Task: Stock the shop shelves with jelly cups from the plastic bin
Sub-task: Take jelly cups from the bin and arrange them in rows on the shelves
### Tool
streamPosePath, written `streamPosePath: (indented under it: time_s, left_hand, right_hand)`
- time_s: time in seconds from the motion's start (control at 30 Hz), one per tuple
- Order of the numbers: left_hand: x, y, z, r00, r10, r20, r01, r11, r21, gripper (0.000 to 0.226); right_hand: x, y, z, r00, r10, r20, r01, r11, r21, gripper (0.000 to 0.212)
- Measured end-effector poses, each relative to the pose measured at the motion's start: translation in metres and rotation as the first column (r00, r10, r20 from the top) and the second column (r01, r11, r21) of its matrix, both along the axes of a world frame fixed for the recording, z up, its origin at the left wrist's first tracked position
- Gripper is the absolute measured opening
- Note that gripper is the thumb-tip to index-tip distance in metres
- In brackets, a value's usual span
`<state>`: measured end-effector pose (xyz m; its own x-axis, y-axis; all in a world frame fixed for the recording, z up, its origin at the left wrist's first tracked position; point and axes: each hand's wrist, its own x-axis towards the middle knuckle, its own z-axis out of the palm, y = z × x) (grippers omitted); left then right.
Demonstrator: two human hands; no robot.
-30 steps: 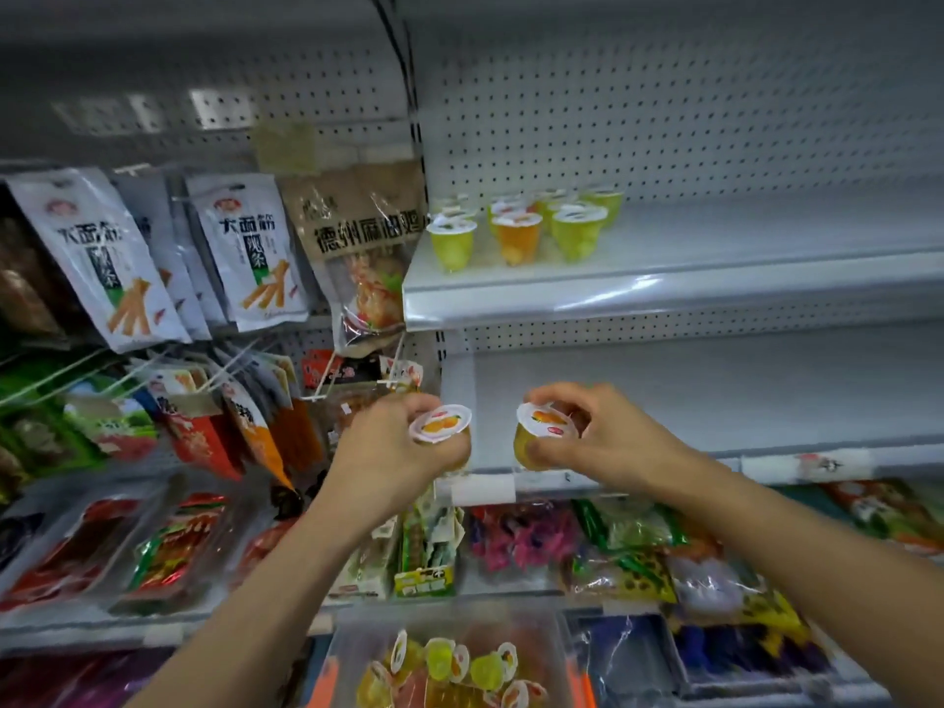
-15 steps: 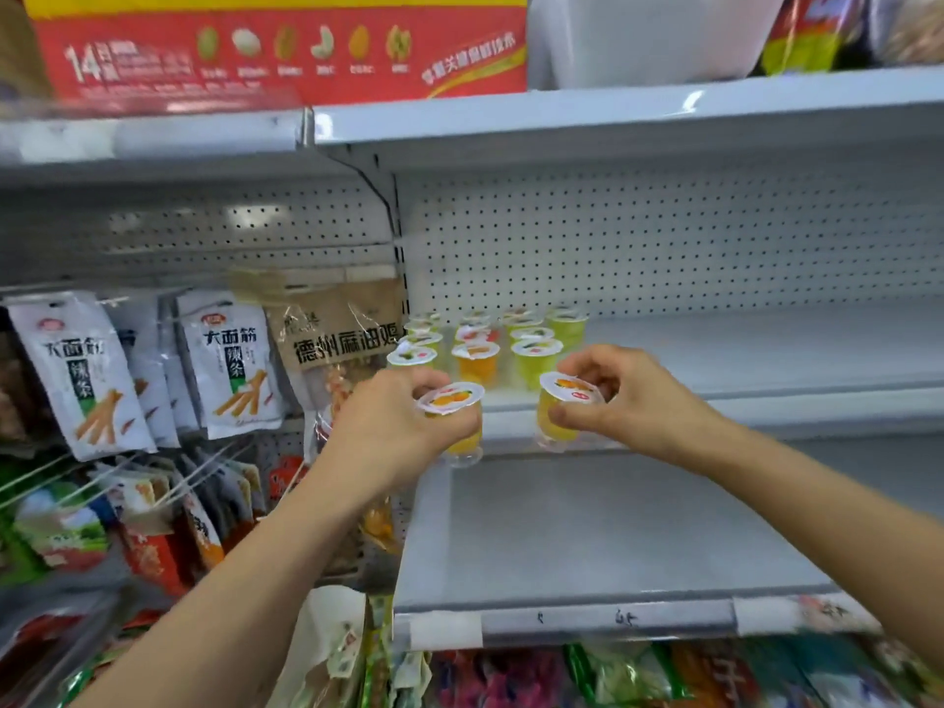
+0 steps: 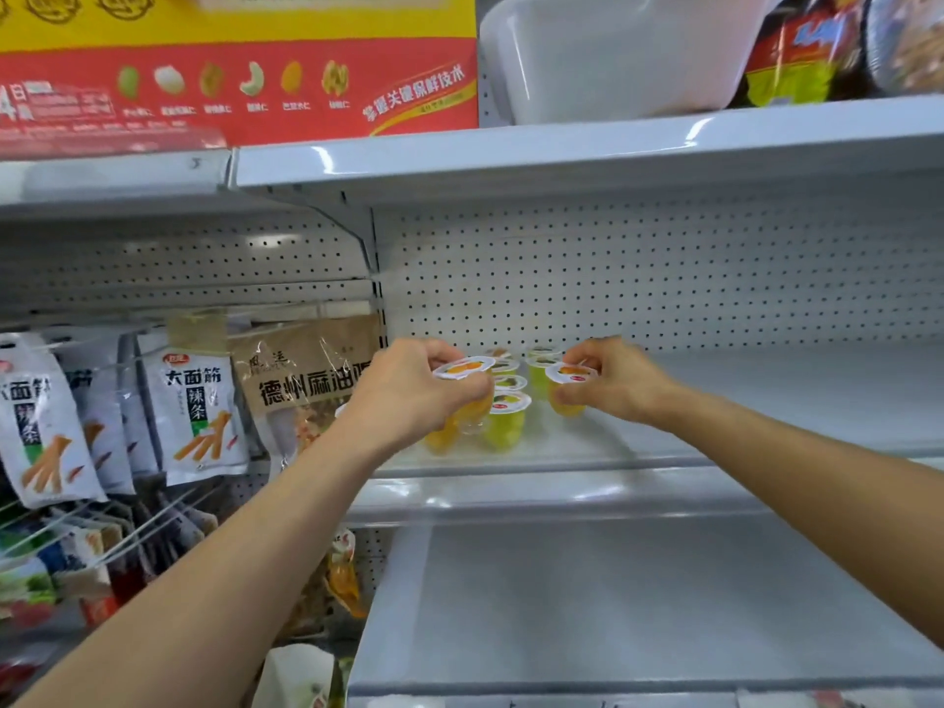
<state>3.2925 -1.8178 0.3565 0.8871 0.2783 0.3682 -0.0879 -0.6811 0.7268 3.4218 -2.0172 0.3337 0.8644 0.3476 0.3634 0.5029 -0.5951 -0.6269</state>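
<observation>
My left hand grips an orange jelly cup by its rim, just above the left end of the grey middle shelf. My right hand pinches a second orange jelly cup a little to the right. Between and behind the two held cups stand several yellow-green and orange jelly cups in rows on that shelf. The plastic bin is out of view.
Hanging snack bags fill the pegboard section to the left. A lower grey shelf lies beneath. On the top shelf sit a red and yellow carton and a white tub. The middle shelf runs bare to the right.
Both hands rose from the lower shelf level to the middle shelf and moved forward over it, each still holding its cup. The view tilted upward, and the bin dropped out of sight.
</observation>
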Motion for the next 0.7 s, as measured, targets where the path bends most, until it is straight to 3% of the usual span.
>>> streamPosePath:
  time_s: [0.1,0.3,0.5,0.7]
  left_hand:
    - [0.012,-0.002,0.001,1.000,0.004,0.003,-0.004,1.000,-0.027,0.043]
    - [0.028,0.000,-0.001,1.000,0.008,0.012,-0.008,1.000,-0.025,0.024]
    - [0.029,0.002,-0.002,1.000,0.003,0.021,-0.003,1.000,0.001,0.031]
    - [0.022,0.002,0.000,1.000,-0.003,0.022,0.003,1.000,-0.013,0.031]
  right_hand:
    - [0.018,0.009,-0.003,1.000,-0.029,0.008,0.029,0.999,-0.037,0.032]
    - [0.037,0.018,-0.011,0.999,-0.053,-0.011,0.052,0.995,-0.086,0.026]
    - [0.044,0.020,-0.015,0.998,-0.061,-0.016,0.059,0.995,-0.080,0.041]
    - [0.042,0.020,-0.014,0.997,-0.059,0.056,0.068,0.982,-0.175,0.047]
